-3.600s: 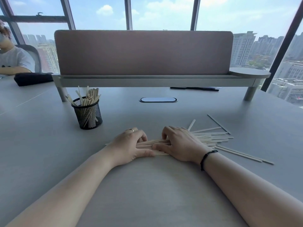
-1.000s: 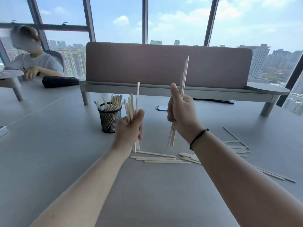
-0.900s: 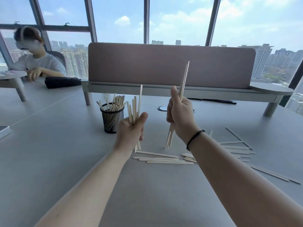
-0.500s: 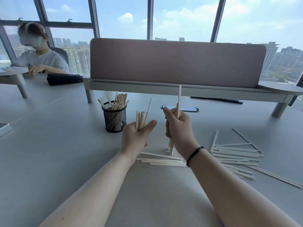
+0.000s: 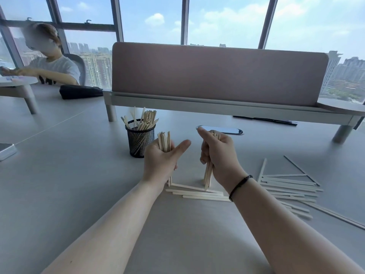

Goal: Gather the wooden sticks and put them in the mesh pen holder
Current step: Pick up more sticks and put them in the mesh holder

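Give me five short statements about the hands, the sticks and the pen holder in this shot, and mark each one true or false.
1. Both hands grip upright bundles of sticks. True: the left hand and the right hand each hold one.
2. The mesh pen holder is empty. False: sticks already stand in it.
3. Loose sticks lie on the table to the right. True.
4. The pen holder lies tipped over. False: it stands upright.
5. The left wrist wears a black band. False: the black band is on the right wrist.
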A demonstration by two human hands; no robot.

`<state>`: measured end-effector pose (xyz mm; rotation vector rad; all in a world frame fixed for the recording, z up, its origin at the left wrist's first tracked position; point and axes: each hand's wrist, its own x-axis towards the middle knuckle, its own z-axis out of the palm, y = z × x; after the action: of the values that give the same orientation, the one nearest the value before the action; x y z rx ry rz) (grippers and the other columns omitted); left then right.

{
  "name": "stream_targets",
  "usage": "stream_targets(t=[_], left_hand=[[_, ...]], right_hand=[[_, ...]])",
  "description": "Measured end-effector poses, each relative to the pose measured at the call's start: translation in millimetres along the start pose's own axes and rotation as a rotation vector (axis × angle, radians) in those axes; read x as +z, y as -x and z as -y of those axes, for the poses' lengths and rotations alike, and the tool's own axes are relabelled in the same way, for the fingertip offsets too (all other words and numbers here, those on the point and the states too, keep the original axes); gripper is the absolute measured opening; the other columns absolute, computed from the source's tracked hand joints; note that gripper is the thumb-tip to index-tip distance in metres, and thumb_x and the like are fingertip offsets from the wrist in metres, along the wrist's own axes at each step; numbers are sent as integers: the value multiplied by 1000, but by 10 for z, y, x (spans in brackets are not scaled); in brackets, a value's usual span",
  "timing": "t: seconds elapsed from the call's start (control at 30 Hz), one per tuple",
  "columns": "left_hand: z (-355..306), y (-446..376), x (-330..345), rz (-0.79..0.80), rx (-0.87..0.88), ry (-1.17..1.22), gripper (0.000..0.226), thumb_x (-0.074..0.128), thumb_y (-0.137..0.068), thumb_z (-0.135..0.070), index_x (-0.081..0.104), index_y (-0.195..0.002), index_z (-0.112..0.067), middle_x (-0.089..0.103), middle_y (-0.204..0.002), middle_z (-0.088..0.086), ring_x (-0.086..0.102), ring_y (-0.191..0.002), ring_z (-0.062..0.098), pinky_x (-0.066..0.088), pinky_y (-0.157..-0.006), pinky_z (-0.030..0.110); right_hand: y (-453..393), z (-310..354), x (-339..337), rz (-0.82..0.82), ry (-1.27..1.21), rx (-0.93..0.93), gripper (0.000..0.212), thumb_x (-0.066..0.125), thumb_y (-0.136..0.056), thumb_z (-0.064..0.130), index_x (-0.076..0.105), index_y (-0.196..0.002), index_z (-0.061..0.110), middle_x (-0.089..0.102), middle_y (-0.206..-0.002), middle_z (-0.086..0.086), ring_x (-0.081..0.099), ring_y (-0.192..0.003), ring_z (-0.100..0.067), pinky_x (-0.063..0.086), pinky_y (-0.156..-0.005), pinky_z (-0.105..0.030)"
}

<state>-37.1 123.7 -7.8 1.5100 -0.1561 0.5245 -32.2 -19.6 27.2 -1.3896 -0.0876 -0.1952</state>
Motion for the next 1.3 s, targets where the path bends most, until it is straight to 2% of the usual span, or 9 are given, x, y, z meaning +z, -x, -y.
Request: stream_targets(t=[0.17,0.33,0.43,0.57,0.7,0.83,1.03,1.17,1.3], left_hand=[[-8,26,40,61,-83,-19,68,76,-77,-50,32,-59,0,30,-54,10,28,-51,25,29,-47,46],[-113,-7,0,-10,-180,81,57,68,-88,-33,36,-55,2,31,-53,12,26,-51,25,23,-52,33],[-153,-63,-55,-70,-177,124,55,65,-91,-29,33,-51,-10,29,-48,7,26,-47,21,22,-49,30],[-135,-173,-147,-208,-172,216,53,65,-87,-37,25,-58,-18,23,-52,-1,20,-54,19,18,-55,37],[3,-227,-245,-376,-258,166,59,65,-93,-41,36,-46,-20,31,-51,-4,30,-56,19,29,-58,36],[38,-224,-273,-417,-178,123,57,60,-98,-33,31,-51,-19,27,-49,-8,27,-53,14,27,-52,27],[82,-230,-234,-363,-71,71,56,58,-100,-26,22,-60,-10,21,-55,-7,21,-56,12,21,-55,31],[118,-257,-236,-351,-83,79,58,57,-98,-32,19,-57,-18,20,-53,-11,21,-56,13,21,-56,34],[105,-269,-230,-353,-102,68,56,58,-98,-32,22,-58,-16,21,-53,-9,22,-57,13,22,-56,33]], right_hand=[[22,49,31,20,42,12,61,63,-95,32,28,-45,25,26,-42,1,21,-40,-17,22,-45,-24],[28,170,141,39,-19,46,62,59,-97,34,24,-46,26,22,-42,5,15,-40,-15,18,-44,-22],[-3,214,362,98,5,20,60,58,-98,30,22,-51,25,21,-43,4,13,-42,-15,16,-45,-22],[-170,360,788,149,-45,-42,59,57,-98,34,20,-54,24,20,-45,2,14,-43,-16,15,-47,-26],[-449,532,1255,128,-109,-106,65,50,-100,45,29,-43,22,29,-42,1,28,-39,-17,29,-53,-33],[-766,572,1678,130,-120,-133,62,48,-100,48,35,-46,20,36,-42,0,37,-40,-17,34,-58,-35],[-1099,369,1950,174,234,-191,50,58,-97,41,41,-58,16,46,-49,-2,54,-45,-16,47,-58,-30],[-1177,259,1922,186,612,-295,28,62,-95,32,58,-78,11,69,-63,-6,68,-54,-19,57,-62,-34],[-1188,193,1865,327,966,-376,25,51,-99,25,71,-93,10,76,-83,-4,67,-61,-17,50,-51,-19]])
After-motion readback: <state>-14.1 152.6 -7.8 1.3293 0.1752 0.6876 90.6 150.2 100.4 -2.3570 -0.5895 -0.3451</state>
